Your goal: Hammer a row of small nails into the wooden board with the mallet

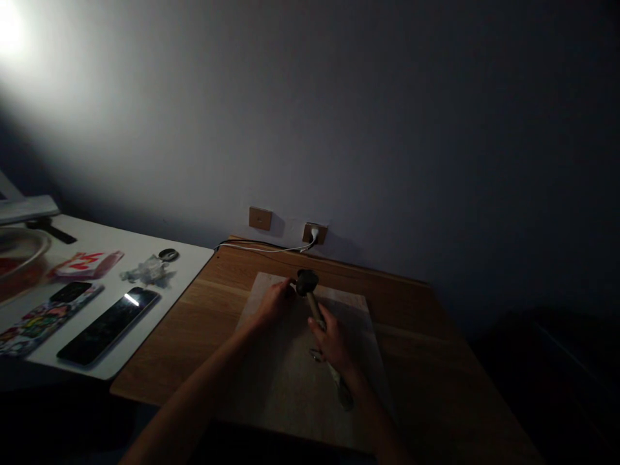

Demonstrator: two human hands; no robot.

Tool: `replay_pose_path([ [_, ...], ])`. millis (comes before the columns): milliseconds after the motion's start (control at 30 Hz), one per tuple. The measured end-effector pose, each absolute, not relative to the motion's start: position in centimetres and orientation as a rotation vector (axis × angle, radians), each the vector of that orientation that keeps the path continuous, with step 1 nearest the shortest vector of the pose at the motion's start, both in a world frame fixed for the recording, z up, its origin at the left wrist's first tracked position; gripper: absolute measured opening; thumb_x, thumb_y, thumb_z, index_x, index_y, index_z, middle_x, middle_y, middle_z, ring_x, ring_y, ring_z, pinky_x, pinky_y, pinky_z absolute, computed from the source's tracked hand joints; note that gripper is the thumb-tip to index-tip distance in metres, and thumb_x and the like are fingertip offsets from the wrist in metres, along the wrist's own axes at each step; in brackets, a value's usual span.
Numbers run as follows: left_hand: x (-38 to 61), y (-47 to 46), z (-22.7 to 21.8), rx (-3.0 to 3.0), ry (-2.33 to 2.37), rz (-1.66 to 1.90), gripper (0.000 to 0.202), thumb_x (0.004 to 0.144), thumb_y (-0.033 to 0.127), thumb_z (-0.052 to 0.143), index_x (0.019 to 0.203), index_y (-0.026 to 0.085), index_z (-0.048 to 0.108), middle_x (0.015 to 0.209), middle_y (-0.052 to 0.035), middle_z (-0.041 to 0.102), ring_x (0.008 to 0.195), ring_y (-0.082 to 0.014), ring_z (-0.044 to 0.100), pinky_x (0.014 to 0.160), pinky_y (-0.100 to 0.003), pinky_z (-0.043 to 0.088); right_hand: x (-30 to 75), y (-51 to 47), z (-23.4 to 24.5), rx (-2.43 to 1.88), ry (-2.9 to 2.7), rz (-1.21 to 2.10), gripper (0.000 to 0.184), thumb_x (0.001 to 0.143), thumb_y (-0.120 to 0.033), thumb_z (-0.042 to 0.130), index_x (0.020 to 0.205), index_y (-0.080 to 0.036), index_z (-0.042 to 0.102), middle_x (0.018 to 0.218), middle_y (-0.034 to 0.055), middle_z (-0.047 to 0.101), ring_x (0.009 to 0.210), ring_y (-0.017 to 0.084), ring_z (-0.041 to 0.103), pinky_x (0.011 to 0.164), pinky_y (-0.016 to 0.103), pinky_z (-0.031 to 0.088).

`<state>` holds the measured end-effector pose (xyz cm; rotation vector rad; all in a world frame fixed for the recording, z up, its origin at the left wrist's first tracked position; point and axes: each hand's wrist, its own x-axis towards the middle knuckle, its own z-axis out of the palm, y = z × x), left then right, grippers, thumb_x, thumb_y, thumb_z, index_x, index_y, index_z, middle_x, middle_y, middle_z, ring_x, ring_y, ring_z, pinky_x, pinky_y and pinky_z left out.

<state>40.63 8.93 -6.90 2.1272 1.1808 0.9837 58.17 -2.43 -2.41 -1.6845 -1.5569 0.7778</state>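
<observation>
My right hand [334, 336] is wrapped round the handle of a hammer [316, 309], whose dark head [307, 282] points away from me over the far part of a pale board [285, 381]. The handle's lower end sticks out below my palm. A small metal ring [316, 354] shows beside the fingers of that hand; whether it hangs from them or lies on the board I cannot tell. Close to the left of the hammer head, my left hand [276, 301] has its fingers closed in a pinch. What they hold is too dark and small to make out.
The board lies on a wooden table [179, 349] against the wall. A plug and cables [290, 248] run along its back edge. On a white table [191, 258] at left are a phone [109, 329], a patterned case [41, 323], a plastic bag [150, 271] and a bowl [43, 242].
</observation>
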Motion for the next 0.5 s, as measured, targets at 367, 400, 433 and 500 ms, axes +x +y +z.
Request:
replay_pose_path([
  [367, 40.4, 9.4, -8.0, 2.137, 1.175, 0.967, 0.056, 0.078, 0.004, 0.055, 0.133, 0.014, 0.051, 0.093, -0.0073, 0.074, 0.081, -0.0186, 0.069, 0.072, -0.027, 0.052, 57.6, -1.8, -3.8, -1.708, -1.491, 0.83, 0.064, 0.088, -0.048, 0.054, 0.143, -0.014, 0.058, 0.074, 0.0036, 0.07, 0.059, 0.019, 0.065, 0.055, 0.028, 0.054],
  [400, 40.4, 9.4, -7.9, 2.132, 1.179, 0.964, 0.055, 0.079, 0.004, 0.055, 0.132, 0.014, 0.052, 0.094, -0.0077, 0.074, 0.082, -0.0187, 0.069, 0.072, -0.027, 0.052, 57.5, -1.8, -3.7, -1.704, -1.481, 0.825, 0.064, 0.088, -0.049, 0.054, 0.142, -0.014, 0.059, 0.074, 0.0036, 0.07, 0.059, 0.019, 0.065, 0.055, 0.028, 0.054],
  [433, 40.5, 9.3, -7.8, 2.128, 1.196, 0.955, 0.053, 0.079, 0.003, 0.054, 0.131, 0.013, 0.053, 0.094, -0.0081, 0.075, 0.081, -0.0188, 0.069, 0.072, -0.027, 0.052, 57.5, -1.8, -3.5, -1.698, -1.478, 0.829, 0.064, 0.087, -0.049, 0.055, 0.141, -0.015, 0.06, 0.073, 0.0034, 0.07, 0.059, 0.018, 0.064, 0.055, 0.028, 0.054],
  [500, 40.5, 9.3, -7.5, 2.125, 1.23, 0.933, 0.052, 0.079, 0.003, 0.054, 0.13, 0.014, 0.054, 0.093, -0.0077, 0.075, 0.08, -0.0188, 0.069, 0.072, -0.028, 0.053, 57.5, -1.9, -3.1, -1.682, -1.472, 0.844, 0.062, 0.086, -0.049, 0.058, 0.138, -0.016, 0.063, 0.071, 0.0023, 0.068, 0.058, 0.018, 0.064, 0.054, 0.027, 0.053],
])
